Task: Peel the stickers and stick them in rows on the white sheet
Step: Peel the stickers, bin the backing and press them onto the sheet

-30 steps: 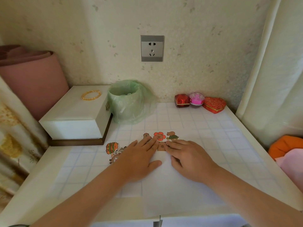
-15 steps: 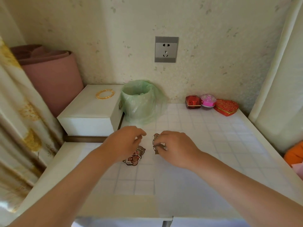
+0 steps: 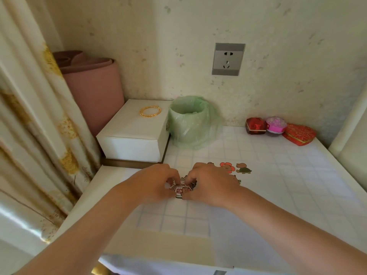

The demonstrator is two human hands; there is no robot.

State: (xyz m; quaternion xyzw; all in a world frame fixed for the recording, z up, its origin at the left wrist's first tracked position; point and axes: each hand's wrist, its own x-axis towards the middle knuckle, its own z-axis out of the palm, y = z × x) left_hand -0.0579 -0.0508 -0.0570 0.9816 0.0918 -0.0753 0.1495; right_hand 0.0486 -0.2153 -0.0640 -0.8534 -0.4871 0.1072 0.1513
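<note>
Against the speckled wall, a table [image 3: 258, 147] with a white grid-patterned top carries everything listed. Left side: a cream curtain [image 3: 29, 135] with gold blotches, hanging in folds, and behind it a pink roll [image 3: 93, 90] standing on end. White sheet [image 3: 224, 241]: lying flat on the near right part of the table, partly under the right forearm. White box [image 3: 135, 133]: far left of the table, on a brown base. Bin [image 3: 190, 122]: lined with a green bag, just right of the box. Left hand [image 3: 156, 183] and right hand [image 3: 212, 183]: close together at the sheet's left edge, fingers curled, each pinching the loose stickers [image 3: 181, 189] held between them. Wall socket [image 3: 228, 59]: grey, above the bin. Far right corner: red heart box [image 3: 298, 134], pink round box [image 3: 276, 125] and red square box [image 3: 255, 126], touching in a row. Gold bangle [image 3: 150, 111]: on the box lid. Stuck on the sheet's far edge, side by side: flower sticker [image 3: 226, 167] and turtle sticker [image 3: 243, 168].
</note>
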